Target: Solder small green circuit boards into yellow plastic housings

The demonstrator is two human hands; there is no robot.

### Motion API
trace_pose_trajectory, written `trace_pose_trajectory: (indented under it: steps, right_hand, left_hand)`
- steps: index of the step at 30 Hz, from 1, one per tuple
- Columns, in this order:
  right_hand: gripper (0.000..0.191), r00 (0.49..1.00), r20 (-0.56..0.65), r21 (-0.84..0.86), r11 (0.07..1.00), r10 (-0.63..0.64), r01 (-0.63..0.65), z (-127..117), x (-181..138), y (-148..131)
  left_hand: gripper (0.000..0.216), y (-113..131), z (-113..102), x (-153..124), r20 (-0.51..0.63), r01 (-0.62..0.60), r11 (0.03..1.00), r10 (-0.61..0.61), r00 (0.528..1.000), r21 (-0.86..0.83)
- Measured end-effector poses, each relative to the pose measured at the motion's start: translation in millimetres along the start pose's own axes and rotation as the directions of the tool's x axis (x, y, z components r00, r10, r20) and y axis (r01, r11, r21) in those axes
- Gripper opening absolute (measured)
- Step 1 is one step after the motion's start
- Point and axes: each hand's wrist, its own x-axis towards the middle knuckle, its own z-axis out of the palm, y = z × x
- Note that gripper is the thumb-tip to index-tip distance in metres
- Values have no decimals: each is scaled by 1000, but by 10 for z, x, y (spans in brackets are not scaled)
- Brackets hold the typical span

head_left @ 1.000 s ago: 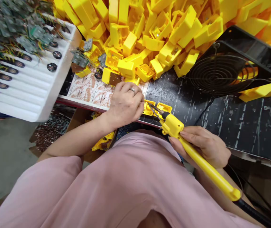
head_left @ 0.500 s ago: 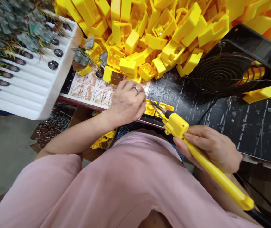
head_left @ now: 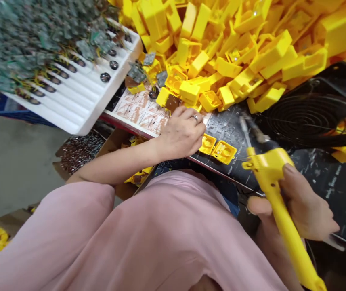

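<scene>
My right hand (head_left: 304,202) is wrapped round the handle of a yellow soldering iron (head_left: 277,198), blurred by motion. Its metal tip and thin feed tube point up and left, above the black bench and apart from the case. My left hand (head_left: 183,131) rests at the bench edge, ring on one finger, its fingers bent and closed on the left side of an opened yellow plastic case (head_left: 224,152). Two shallow halves of that case show to the right of the hand. The fingertips and whatever lies beneath them are hidden.
A large heap of yellow plastic housings (head_left: 197,64) covers the back of the bench. A white foam tray (head_left: 78,109) with wired circuit boards and small round speakers stands left. A black fan (head_left: 309,109) sits at right. A cardboard box (head_left: 112,149) of small parts is below.
The soldering iron has swung away from the yellow case, to the right, with my right hand. My left hand stays at the case. The whole view has shifted.
</scene>
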Motion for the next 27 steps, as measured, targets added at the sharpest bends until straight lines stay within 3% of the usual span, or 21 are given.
trace_pose_trajectory:
  steps: [2,6,8,10,13,17,20,22,24,27]
  right_hand:
    - [66,989,-24,-4,990,-143,143,64,171,17]
    - [52,977,48,-72,975,-209,212,181,412,-20]
    - [40,965,81,-98,961,-250,257,221,429,5]
    - [44,959,103,-87,958,-263,272,261,390,55]
    - [75,971,127,26,980,-201,199,338,296,111]
    - [89,972,187,92,988,-141,126,428,227,103]
    - [86,973,188,70,990,-134,123,447,204,88]
    - [83,976,177,52,992,-125,118,445,181,84]
    - [81,980,165,31,994,-113,109,457,160,69]
    - [75,981,166,15,995,-97,96,540,178,4]
  left_hand:
    - [22,-39,-92,-2,-1,56,995,-56,998,-85]
    - [29,-374,-417,-112,-119,266,921,-309,944,-284]
    - [31,-635,-539,-219,-144,290,904,-347,927,-313]
    - [32,-886,-569,-327,-102,231,928,-271,957,-294]
    - [35,-1126,-475,-406,13,98,979,-97,995,-181]
    - [31,-1135,-338,-257,147,-24,982,52,988,-186]
    - [32,-1047,-369,-80,194,-30,956,90,977,-291]
    - [39,-1000,-455,-29,211,-63,966,118,970,-252]
    - [45,-962,-561,-51,251,-112,989,133,959,-93]
    - [50,-919,-682,-155,314,-53,979,-11,950,195]
